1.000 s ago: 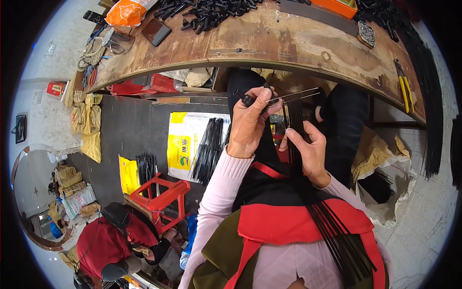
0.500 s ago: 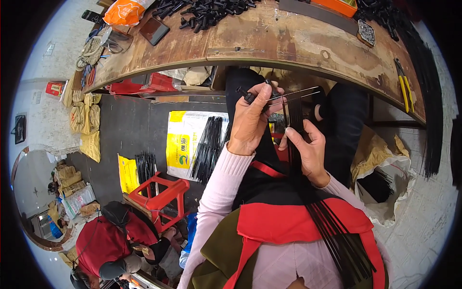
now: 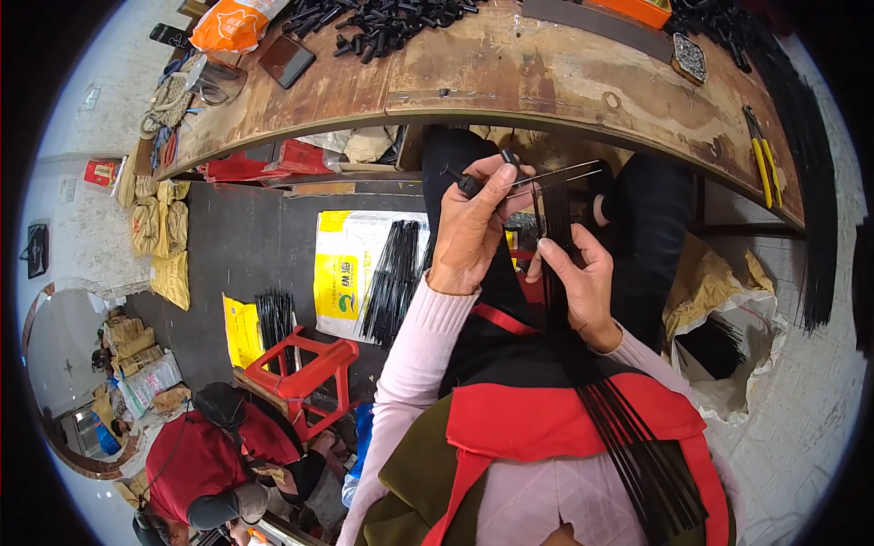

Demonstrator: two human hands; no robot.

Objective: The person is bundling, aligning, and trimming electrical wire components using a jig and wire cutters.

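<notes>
Over my lap, my left hand (image 3: 466, 235) is closed around small black plastic fittings; one stubby fitting (image 3: 462, 181) pokes out by the thumb. Two thin metal rods (image 3: 569, 173) extend rightward from its fingertips. My right hand (image 3: 587, 284) is closed, thumb against fingers, on a thin black strip (image 3: 540, 214) that runs up toward the left fingertips. Behind it hangs a bundle of black strips (image 3: 557, 207). More long black strips (image 3: 633, 446) lie across the red-banded apron (image 3: 537, 423). How the strip meets the fittings is hidden by my fingers.
Beyond my hands, the wooden bench (image 3: 510, 68) bears a heap of black fittings (image 3: 391, 23), yellow-handled pliers (image 3: 765, 168) and a tin of small metal pieces (image 3: 689, 57). A red stool (image 3: 305, 373) stands left, near another person (image 3: 205, 460). An open sack (image 3: 728, 346) sits right.
The view has shifted slightly. Both hands keep nearly the same place and grip, and the rods still point right.
</notes>
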